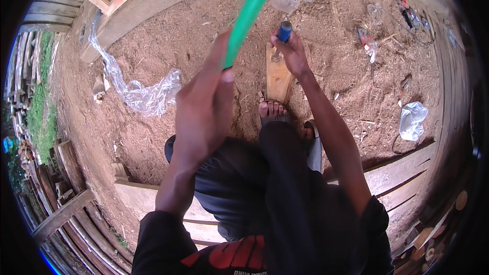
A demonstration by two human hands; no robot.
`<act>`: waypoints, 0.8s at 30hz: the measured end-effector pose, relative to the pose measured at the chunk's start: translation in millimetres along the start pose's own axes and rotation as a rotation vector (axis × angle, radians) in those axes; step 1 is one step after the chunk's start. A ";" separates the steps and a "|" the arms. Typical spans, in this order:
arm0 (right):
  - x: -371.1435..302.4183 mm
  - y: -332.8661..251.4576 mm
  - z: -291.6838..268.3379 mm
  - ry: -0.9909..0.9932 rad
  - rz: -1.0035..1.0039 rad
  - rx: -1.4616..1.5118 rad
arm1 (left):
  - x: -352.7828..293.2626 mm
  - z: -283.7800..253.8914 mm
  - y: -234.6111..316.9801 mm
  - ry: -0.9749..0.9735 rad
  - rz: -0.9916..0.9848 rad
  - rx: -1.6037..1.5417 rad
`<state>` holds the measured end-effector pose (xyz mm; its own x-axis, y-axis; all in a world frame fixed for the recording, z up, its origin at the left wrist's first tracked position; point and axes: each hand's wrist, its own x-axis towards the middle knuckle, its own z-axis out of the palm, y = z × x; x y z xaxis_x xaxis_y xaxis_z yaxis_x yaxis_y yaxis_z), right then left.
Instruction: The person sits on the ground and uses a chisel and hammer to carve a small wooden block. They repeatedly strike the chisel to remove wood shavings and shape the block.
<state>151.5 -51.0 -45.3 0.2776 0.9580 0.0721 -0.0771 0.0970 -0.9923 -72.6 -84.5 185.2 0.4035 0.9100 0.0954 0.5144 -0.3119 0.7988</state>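
Observation:
In my left hand is a hammer with a green handle, raised up and to the right. Its head is blurred and partly cut off at the top edge. My right hand grips a blue-handled chisel, held upright over a wooden board. A dark notch shows in the board just below that hand; whether the blade touches the wood I cannot tell. My sandalled foot rests at the board's near end.
Wood shavings cover the ground. Clear plastic sheeting lies left, a plastic bag beyond the chisel, and a white bag right. Several tools lie far right. A wooden beam borders the far side; planks lie beneath me.

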 end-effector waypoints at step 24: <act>3.9 -13.7 -3.8 -0.034 0.039 -0.094 | 38.1 47.9 -45.6 -0.130 0.294 0.243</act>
<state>157.3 -49.7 -31.8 0.2437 0.9692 0.0345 0.0029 0.0348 -0.9994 -44.5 -48.7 124.0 0.6445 0.7352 0.2100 0.5205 -0.6231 0.5838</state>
